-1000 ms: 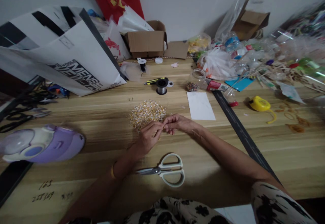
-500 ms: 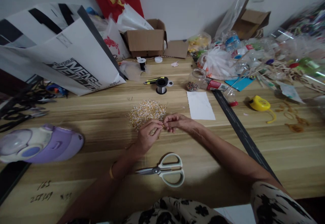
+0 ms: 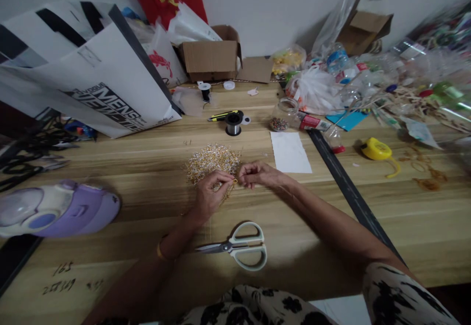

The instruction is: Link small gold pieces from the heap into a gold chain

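Note:
My left hand (image 3: 211, 191) pinches a small gold piece (image 3: 234, 180) between thumb and fingertips. It looks like a strand of gold beads or chain, and part of it hangs below the fingers. My right hand (image 3: 255, 175) is close beside it, fingers curled and pressed together; whatever they hold is too small to make out. Just behind my left hand lies a loose pile of gold and silver beaded strands (image 3: 211, 160). Nearer to me, scissors (image 3: 247, 246) with pale handles lie on the wooden table, blades pointing left.
Beyond the pile are a wire spool (image 3: 233, 123), a yellow cutter (image 3: 218, 116) and a jar of beads (image 3: 283, 115). A white paper (image 3: 290, 152) and a yellow tape measure (image 3: 376, 148) lie to the right. At left stand a purple-white container (image 3: 79, 207) and a large paper bag (image 3: 110, 79).
My two hands have drawn slightly apart at the fingertips, and the gold piece shows a little more at the left fingertips. The pile and scissors stay in place.

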The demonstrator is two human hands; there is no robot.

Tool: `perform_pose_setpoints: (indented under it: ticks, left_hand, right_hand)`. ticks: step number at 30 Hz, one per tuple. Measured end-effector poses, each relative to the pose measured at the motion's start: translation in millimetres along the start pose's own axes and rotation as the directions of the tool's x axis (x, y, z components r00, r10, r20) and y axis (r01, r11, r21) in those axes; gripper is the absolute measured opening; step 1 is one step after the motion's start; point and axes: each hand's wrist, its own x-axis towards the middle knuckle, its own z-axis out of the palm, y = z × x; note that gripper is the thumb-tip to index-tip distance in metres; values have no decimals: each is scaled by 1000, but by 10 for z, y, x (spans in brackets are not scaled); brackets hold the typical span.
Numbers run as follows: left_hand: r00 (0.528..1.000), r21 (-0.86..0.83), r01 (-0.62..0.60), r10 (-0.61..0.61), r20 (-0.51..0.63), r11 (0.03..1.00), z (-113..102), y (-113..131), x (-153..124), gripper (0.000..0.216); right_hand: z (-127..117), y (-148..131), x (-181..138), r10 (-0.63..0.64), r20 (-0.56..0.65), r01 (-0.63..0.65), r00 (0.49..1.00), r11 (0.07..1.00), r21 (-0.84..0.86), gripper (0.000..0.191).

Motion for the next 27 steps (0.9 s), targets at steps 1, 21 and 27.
perform_pose_setpoints:
  ticks: [1,21,27]
  left_hand:
    - [999,-37,42,-42,2,998,0,-6,-2,6]
    - [907,-271,421,-412,94,866,-23,26,59,16]
    - [867,-264,498,-481,131,826,-8,59,64,15]
  right_hand:
    - [2,-5,-1,-6,-6,6,1000,1000,-7,18]
    - [28,-2,7,-26,-20,25,999,998,-51,18]
    - [76,-30,-16,-76,-18,75,997,995,-65,18]
